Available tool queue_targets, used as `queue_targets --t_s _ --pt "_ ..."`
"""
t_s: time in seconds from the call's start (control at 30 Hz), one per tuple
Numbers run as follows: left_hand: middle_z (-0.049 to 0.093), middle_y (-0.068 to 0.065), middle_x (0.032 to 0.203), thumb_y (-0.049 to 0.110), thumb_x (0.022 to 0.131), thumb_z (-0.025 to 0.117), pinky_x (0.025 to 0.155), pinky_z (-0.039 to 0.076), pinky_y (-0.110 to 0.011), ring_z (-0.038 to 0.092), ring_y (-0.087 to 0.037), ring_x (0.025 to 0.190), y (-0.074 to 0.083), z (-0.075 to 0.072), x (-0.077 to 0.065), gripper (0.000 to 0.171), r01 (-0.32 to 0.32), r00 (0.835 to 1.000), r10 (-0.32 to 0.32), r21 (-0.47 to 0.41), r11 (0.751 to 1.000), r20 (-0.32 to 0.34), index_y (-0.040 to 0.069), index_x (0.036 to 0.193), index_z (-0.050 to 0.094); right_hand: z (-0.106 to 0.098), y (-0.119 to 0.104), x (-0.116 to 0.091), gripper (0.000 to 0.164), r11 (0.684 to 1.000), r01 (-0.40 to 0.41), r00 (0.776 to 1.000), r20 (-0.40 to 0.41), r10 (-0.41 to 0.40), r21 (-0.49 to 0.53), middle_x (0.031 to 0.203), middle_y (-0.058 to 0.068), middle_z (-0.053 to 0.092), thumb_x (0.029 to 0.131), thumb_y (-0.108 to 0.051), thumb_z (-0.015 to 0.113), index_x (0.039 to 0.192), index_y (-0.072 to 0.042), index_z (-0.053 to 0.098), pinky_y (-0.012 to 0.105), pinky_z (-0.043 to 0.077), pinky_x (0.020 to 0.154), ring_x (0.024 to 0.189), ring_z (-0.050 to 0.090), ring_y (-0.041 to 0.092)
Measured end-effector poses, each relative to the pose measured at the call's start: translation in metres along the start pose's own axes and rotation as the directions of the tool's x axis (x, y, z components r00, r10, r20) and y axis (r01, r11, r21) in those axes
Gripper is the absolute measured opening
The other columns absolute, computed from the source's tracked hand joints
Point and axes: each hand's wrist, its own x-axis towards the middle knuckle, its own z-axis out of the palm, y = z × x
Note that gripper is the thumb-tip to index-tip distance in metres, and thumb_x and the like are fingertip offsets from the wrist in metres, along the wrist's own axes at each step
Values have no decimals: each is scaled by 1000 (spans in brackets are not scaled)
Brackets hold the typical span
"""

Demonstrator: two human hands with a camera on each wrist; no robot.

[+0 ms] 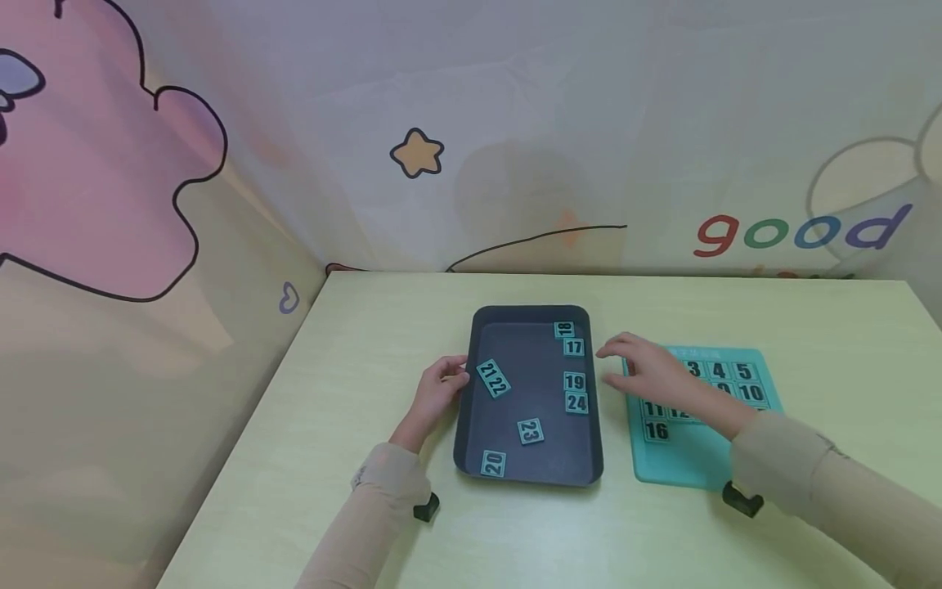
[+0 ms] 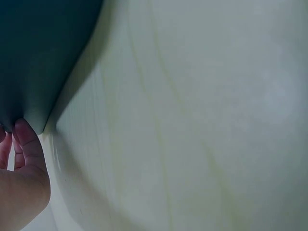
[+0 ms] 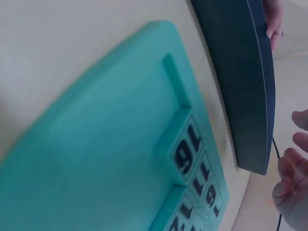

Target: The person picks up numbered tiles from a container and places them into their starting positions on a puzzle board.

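My left hand grips the left rim of a dark tray with thumb and fingers. In the left wrist view, the thumb lies against the tray's side. Loose teal number tiles lie in the tray, among them 17, 24, 23 and 20; tiles 21 and 22 lie edge to edge. Over a teal number board, my right hand hangs with thumb and fingers apart, just right of the tray. Nothing shows between its fingers.
Rows of tiles fill the board's upper part, down to tile 16; my right arm covers several of them. Both tray and board rest on a pale table, with a printed cloth backdrop behind its far edge.
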Motion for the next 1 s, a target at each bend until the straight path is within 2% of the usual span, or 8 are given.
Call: queue_targets --t_s 0.13,0.3,0.4,0.57,0.77,1.0 --pt "52 -8 94 6 85 52 67 44 -23 49 -14 78 -1 -1 0 31 -2 1000 2 -26 1000 8 5 115 56 4 -2 19 38 999 -3 1000 -19 4 46 116 16 51 80 -17 62 114 -2 56 24 43 59 70 48 16" --pt "53 -9 95 6 84 52 68 45 -23 50 -14 80 -2 -1 0 32 -5 1000 5 -39 999 18 4 116 55 11 -4 38 42 998 -16 1000 1 16 55 118 18 49 79 -18 63 117 -1 54 29 45 63 75 50 20" --pt "53 -9 96 6 85 52 69 45 -23 50 -15 80 -1 -1 0 31 -2 1000 3 -38 999 16 4 116 55 15 -5 47 44 999 -27 999 31 26 25 119 20 48 79 -18 63 118 -1 53 38 47 74 88 53 28" --pt "53 -9 96 6 86 52 68 44 -22 50 -14 80 0 -2 0 32 2 1000 -1 -43 999 28 4 117 54 19 -5 59 48 998 -46 994 93 50 -51 121 23 46 78 -17 63 122 -1 50 47 42 87 108 48 35" --pt "53 -11 97 5 86 51 69 44 -23 49 -15 81 10 -5 -8 33 11 999 -8 -49 999 49 1 118 53 24 0 70 47 988 -50 990 122 68 -143 121 23 47 77 -16 64 120 -1 52 44 44 83 104 51 32" --pt "52 -11 98 6 86 50 69 43 -22 48 -14 81 25 -4 -21 33 13 999 -12 -27 1000 39 0 119 51 26 0 75 41 967 -53 986 139 91 -251 116 18 51 78 -12 60 117 -2 54 42 46 77 96 54 27"
